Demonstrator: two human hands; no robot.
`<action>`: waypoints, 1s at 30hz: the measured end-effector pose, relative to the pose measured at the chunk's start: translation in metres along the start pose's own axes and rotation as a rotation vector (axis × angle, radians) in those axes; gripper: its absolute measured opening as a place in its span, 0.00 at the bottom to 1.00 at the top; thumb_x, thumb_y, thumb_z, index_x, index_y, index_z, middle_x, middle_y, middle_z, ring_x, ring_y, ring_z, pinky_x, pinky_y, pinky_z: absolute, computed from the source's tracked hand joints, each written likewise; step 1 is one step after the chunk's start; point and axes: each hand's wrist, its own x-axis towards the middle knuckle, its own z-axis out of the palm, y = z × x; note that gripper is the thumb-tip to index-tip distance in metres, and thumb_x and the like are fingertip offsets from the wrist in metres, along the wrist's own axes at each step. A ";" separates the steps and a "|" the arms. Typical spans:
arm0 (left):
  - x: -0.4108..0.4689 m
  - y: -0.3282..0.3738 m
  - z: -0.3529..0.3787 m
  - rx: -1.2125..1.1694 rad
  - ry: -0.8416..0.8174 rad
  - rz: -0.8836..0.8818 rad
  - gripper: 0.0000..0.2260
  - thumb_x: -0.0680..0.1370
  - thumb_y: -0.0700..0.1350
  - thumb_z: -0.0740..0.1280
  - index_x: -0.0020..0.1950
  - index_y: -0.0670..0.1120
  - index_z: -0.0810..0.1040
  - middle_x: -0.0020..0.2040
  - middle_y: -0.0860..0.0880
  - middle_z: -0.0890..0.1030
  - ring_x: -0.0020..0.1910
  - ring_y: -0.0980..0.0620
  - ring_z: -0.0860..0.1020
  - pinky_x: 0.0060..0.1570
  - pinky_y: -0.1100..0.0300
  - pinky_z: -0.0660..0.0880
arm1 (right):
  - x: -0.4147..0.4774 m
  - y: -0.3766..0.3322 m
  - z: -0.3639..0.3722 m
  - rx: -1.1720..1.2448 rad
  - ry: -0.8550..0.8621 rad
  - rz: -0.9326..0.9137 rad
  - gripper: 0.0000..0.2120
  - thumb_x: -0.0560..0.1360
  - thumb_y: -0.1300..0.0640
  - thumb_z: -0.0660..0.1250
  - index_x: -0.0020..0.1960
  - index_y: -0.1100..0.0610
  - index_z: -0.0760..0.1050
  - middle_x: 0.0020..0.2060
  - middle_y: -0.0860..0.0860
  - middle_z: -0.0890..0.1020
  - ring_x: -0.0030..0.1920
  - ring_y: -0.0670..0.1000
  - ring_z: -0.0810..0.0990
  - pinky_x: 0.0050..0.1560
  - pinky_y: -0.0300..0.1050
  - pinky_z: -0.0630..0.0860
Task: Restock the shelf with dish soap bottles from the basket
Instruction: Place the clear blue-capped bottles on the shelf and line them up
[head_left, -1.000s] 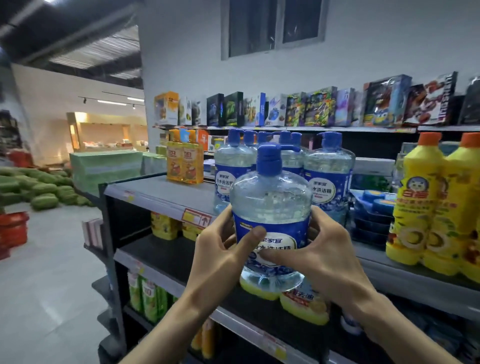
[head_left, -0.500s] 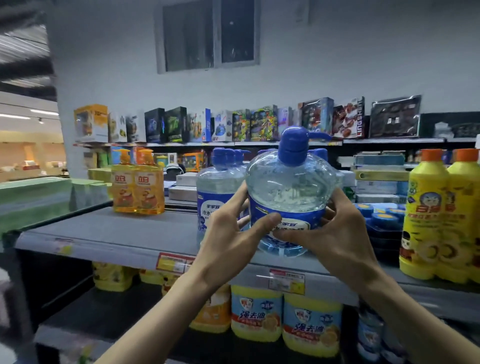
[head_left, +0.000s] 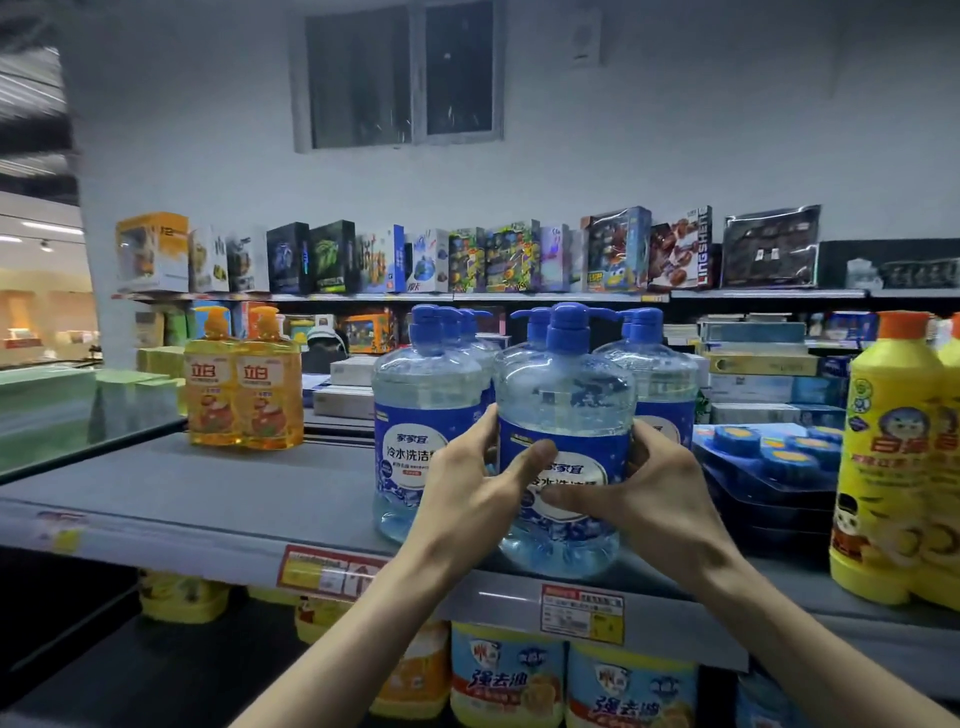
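A clear dish soap bottle (head_left: 563, 395) with a blue pump and blue label stands at the front edge of the grey shelf (head_left: 218, 499). My left hand (head_left: 467, 504) grips its left side with the thumb across the label. My right hand (head_left: 654, 493) grips its right side, thumb pointing left over the label. Several matching blue-pump bottles stand right behind it and to its left, the nearest one (head_left: 421, 415) beside my left hand. The basket is out of view.
Two orange soap bottles (head_left: 244, 384) stand at the back left of the shelf. Yellow bottles (head_left: 893, 457) and a stack of dark blue packs (head_left: 769, 467) fill the right. Boxed toys line the top shelf (head_left: 467, 260). More bottles sit on the lower shelf (head_left: 519, 675).
Both hands have lowered the bottle from above the shelf edge down onto the shelf front, next to the other blue bottles. The view has moved closer.
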 end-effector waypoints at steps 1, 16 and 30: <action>0.001 -0.002 0.001 0.013 0.009 -0.016 0.28 0.79 0.64 0.71 0.74 0.51 0.77 0.63 0.54 0.86 0.64 0.53 0.83 0.64 0.45 0.80 | 0.000 0.002 0.001 0.027 -0.001 0.013 0.38 0.55 0.40 0.90 0.62 0.44 0.79 0.53 0.41 0.89 0.50 0.45 0.89 0.48 0.43 0.86; -0.036 -0.026 -0.040 0.172 0.204 0.075 0.25 0.80 0.41 0.75 0.77 0.54 0.76 0.61 0.58 0.85 0.57 0.65 0.84 0.54 0.68 0.81 | -0.023 0.005 0.018 -0.123 0.078 0.127 0.32 0.64 0.31 0.82 0.61 0.37 0.72 0.52 0.27 0.83 0.49 0.31 0.83 0.49 0.37 0.80; -0.010 -0.075 -0.098 0.277 -0.018 -0.170 0.35 0.72 0.73 0.68 0.76 0.61 0.66 0.60 0.60 0.83 0.57 0.61 0.82 0.66 0.46 0.79 | -0.027 0.000 0.037 -0.255 0.154 0.127 0.55 0.65 0.33 0.80 0.81 0.50 0.57 0.45 0.31 0.78 0.43 0.21 0.76 0.39 0.18 0.71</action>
